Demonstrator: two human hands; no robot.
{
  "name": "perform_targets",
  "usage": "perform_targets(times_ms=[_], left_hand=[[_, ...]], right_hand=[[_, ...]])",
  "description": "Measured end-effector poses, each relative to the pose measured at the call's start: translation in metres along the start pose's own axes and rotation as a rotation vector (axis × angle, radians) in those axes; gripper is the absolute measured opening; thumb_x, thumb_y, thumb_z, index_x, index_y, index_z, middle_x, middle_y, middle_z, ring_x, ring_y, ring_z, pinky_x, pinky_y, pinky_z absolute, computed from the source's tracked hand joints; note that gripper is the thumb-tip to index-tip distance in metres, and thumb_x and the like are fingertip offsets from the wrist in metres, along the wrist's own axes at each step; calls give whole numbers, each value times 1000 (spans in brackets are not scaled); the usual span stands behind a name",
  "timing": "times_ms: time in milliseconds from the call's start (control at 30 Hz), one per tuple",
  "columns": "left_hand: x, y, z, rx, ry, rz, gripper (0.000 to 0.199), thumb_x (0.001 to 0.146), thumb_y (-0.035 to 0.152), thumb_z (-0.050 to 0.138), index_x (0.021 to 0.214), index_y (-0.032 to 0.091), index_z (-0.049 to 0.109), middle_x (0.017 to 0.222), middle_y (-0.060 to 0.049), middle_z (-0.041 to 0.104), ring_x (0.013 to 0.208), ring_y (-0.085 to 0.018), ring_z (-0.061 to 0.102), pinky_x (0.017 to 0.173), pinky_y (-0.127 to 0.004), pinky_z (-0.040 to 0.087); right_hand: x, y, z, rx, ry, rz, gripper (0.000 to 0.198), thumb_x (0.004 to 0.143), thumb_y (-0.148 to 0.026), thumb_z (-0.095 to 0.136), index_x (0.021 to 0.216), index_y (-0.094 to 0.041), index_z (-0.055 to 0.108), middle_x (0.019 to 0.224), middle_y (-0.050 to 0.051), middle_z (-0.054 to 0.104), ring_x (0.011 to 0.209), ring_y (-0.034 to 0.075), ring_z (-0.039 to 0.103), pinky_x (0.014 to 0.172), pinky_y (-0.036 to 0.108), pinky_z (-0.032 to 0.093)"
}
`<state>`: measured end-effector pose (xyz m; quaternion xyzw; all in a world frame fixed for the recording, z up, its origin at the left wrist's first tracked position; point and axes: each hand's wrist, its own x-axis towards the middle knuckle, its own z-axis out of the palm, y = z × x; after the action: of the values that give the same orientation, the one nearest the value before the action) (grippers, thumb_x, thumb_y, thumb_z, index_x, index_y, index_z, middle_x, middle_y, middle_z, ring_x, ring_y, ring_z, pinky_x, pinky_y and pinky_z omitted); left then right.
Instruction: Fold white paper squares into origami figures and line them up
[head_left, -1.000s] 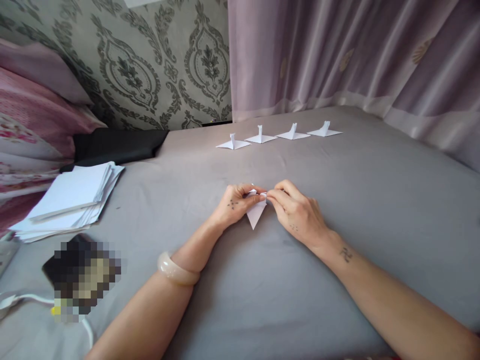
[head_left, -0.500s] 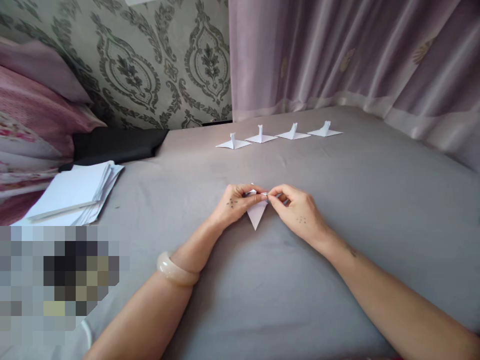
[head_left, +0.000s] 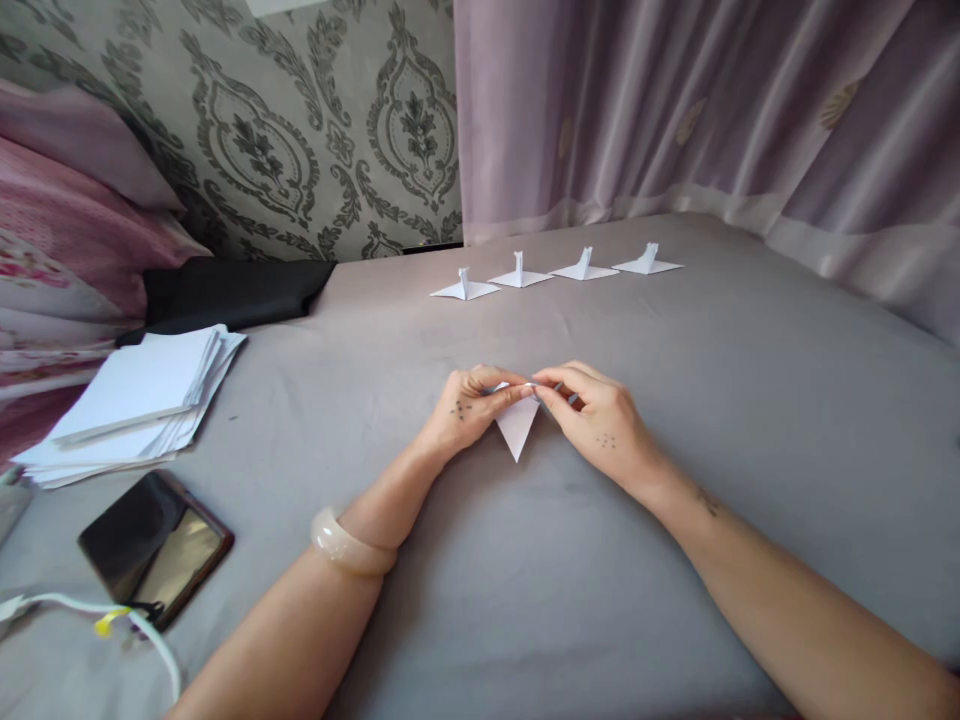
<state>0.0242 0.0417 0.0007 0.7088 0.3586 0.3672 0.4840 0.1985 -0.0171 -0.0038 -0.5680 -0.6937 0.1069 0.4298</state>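
A small folded white paper hangs between my hands, one pointed corner directed toward me. My left hand pinches its upper edge between thumb and fingers. From the other side my right hand grips the same top edge, thumb and fingertips meeting those of the left. The fingers cover the upper part of the paper, so its folds there are hidden. Farther back, several folded white paper figures stand in a row, each with flat pointed sides and an upright middle piece.
A stack of white paper sheets lies at the left, by a black cloth-like item. Nearer me are a dark phone and a white cable. A purple curtain borders the grey sheet at the back.
My right hand's fingers have moved slightly up and left over the paper's top edge. The paper's lower point has shifted a little to the right.
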Motion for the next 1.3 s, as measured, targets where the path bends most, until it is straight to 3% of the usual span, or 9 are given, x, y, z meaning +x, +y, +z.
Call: perform_targets(times_ms=[267, 467, 633, 733, 800, 867, 933, 1067, 1300], left_hand=[[-3, 11, 0, 76, 20, 38, 13, 79, 32, 71, 76, 20, 75, 83, -3, 74, 83, -17, 64, 79, -27, 49], [-1, 2, 2, 299, 254, 102, 15, 84, 33, 66, 81, 22, 75, 82, -3, 72, 81, -16, 63, 79, -27, 47], [-3, 4, 7, 331, 348, -2, 31, 79, 45, 70, 93, 18, 73, 85, -5, 71, 72, -15, 61, 71, -26, 48], [-4, 8, 6, 263, 395, -97, 45, 90, 55, 50, 97, 16, 71, 85, -6, 71, 72, -16, 63, 70, -28, 49], [-3, 4, 0, 281, 470, -133, 48, 96, 49, 36, 95, 16, 71, 85, -7, 70, 74, -17, 64, 73, -29, 49], [1, -4, -7, 406, 537, -142, 34, 93, 38, 46, 93, 15, 71, 90, -8, 70, 82, -19, 64, 79, -31, 49], [5, -13, -15, 531, 467, -162, 21, 86, 26, 55, 94, 16, 72, 96, -8, 70, 89, -20, 62, 85, -33, 48], [9, -24, -23, 660, 269, -150, 24, 84, 22, 55, 99, 18, 73, 106, -10, 68, 93, -22, 59, 92, -38, 45], [9, -21, -23, 682, 251, -214, 17, 80, 24, 57, 83, 15, 71, 93, -11, 64, 83, -20, 58, 82, -33, 47]], right_hand=[[3, -9, -3, 24, -38, 29, 12, 88, -20, 56, 81, -21, 65, 80, -1, 63, 66, 10, 56, 60, 23, 43], [5, -2, 1, 16, 49, 82, 17, 89, -26, 55, 101, -21, 67, 94, 3, 68, 73, 13, 61, 66, 26, 47], [-1, 0, 1, -45, -23, 158, 18, 87, -31, 59, 101, -23, 67, 94, 2, 69, 69, 13, 62, 64, 28, 48], [-5, -5, 0, -102, -107, 146, 17, 88, -28, 57, 101, -23, 68, 99, 2, 68, 74, 14, 62, 68, 29, 49], [-6, -8, -1, -139, -147, 130, 17, 89, -24, 55, 98, -23, 69, 101, 2, 68, 83, 16, 62, 72, 29, 48], [-7, -10, -1, -174, -184, 96, 18, 91, -22, 52, 94, -23, 70, 99, 3, 67, 91, 17, 61, 76, 30, 48], [-8, -10, -1, -209, -226, 48, 21, 91, -20, 51, 95, -23, 71, 98, 3, 66, 93, 18, 59, 80, 31, 47], [-10, -7, 2, -261, -311, -17, 21, 91, -22, 52, 98, -23, 72, 100, 5, 64, 93, 20, 57, 83, 34, 48], [1, 5, 3, -396, -272, -8, 27, 94, -22, 47, 103, -23, 72, 106, 9, 63, 99, 24, 56, 84, 37, 48]])
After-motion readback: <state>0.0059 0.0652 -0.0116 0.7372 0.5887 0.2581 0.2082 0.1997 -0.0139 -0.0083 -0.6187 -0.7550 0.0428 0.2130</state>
